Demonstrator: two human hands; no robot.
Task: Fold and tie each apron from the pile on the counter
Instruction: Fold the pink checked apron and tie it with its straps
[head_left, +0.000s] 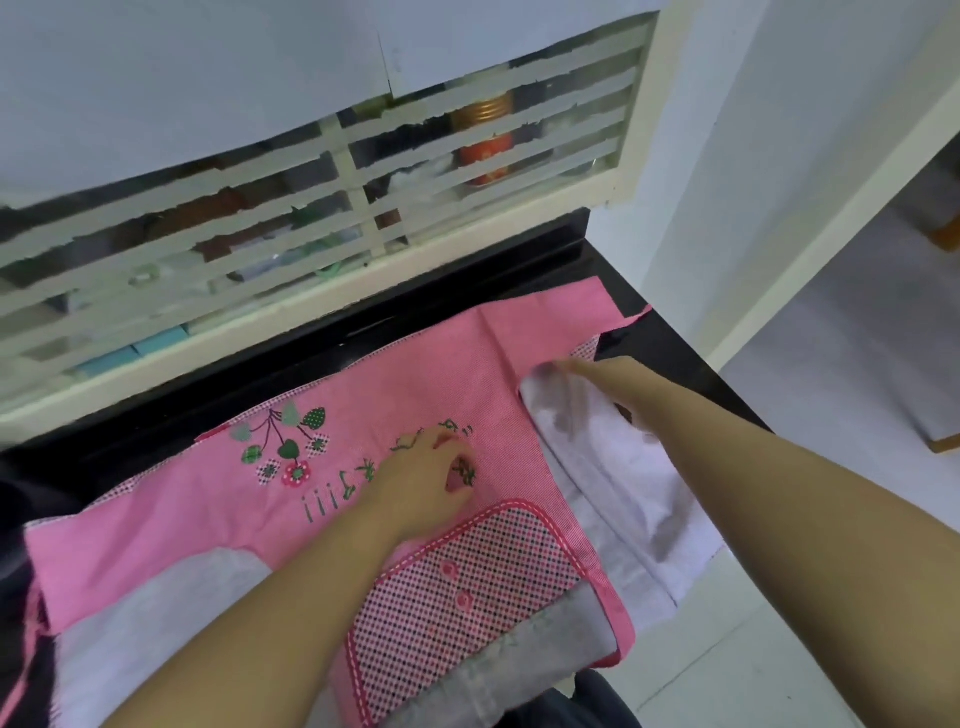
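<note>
The fingertips (451, 442) of the left hand (421, 483) lie bent and spread on the printed green lettering. They press down without gathering any cloth that I can see, so that hand pins the middle of the pink woven apron with a strawberry print (441, 384). The fingers (574, 368) of the right hand (615, 389) stretch towards the apron's right edge, where the pink lies over a rumpled white cloth (623, 478). Motion blur hides the tips, so I cannot tell whether they pinch that edge or merely touch it. The apron lies spread face up across the black glossy counter (670, 353). Its red-and-black dotted patch pocket with 2 pink buttons (467, 587) is near the person, and its lower right corner appears to hang past the counter's front, with the grey underside (535, 644) turned up. Behind stands a cream slatted cabinet front (363, 171). Dark and pink fabric (21, 597) bunches at the left edge and may be the pile, though that is unclear. In my judgement this is step 1, the flattening and first fold, with no tie made yet. The next move calls for a firm pinch on the right edge, then carrying it across to the left while the left hand stops the centre sliding. The strings must be found before any knot.
</note>
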